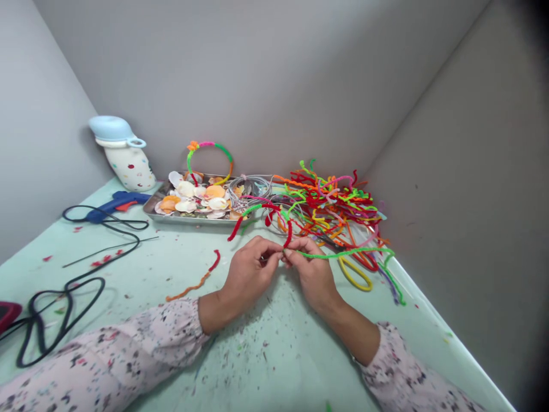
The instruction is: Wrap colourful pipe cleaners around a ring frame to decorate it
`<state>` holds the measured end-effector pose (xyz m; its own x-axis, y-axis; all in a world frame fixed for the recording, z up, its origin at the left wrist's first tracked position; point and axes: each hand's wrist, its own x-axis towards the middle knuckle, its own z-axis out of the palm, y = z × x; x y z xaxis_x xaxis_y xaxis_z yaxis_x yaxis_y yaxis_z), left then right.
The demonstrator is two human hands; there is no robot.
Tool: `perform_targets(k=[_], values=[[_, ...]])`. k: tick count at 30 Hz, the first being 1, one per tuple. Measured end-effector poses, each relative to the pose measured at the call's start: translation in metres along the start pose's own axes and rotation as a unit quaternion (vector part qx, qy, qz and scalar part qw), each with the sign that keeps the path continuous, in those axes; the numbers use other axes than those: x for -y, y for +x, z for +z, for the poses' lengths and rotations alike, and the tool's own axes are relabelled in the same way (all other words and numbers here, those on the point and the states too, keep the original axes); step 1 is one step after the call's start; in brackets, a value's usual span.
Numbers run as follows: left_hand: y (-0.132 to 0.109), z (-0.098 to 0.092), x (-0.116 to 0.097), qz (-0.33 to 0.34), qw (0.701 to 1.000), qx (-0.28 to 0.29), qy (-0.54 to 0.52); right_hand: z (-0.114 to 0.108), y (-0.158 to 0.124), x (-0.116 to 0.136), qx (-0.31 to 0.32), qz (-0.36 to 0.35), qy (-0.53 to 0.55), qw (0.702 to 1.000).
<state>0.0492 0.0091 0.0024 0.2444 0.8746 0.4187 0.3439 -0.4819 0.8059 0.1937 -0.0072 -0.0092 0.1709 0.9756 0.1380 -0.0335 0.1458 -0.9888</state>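
Tightly, the fingers [269,249] of both hands pinch a red pipe cleaner [288,234] where it meets a green pipe cleaner [343,252].
The left hand [249,280] and right hand [311,276] almost touch above the bench [141,257]; a hard tug could loosen the join, or the long green end could snag the heap of pipe cleaners [330,212] just beyond. A steel tray [148,213] of scallop shells [193,197] lies farther left.
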Motion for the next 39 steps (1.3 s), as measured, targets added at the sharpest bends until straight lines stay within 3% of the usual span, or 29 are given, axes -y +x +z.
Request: perform_targets(k=[4,16,26,39], values=[[0.0010,0.0015,0.0003,-0.055,0.998,0.004,-0.030,0.0014,-0.0005,0.0023,0.000,0.006,0.000,1.000],[0.0047,0.0006,0.0018,-0.097,0.994,0.012,-0.044,0.0026,-0.0022,0.0048,0.015,0.016,-0.027,0.999],[0.0035,0.0024,0.0035,-0.101,0.994,0.003,-0.029,0.0043,-0.0015,0.0031,0.015,0.019,-0.039,0.999],[0.0010,-0.0019,-0.0003,-0.066,0.997,-0.024,0.031,0.0010,-0.0094,0.0012,0.016,-0.068,-0.131,0.989]])
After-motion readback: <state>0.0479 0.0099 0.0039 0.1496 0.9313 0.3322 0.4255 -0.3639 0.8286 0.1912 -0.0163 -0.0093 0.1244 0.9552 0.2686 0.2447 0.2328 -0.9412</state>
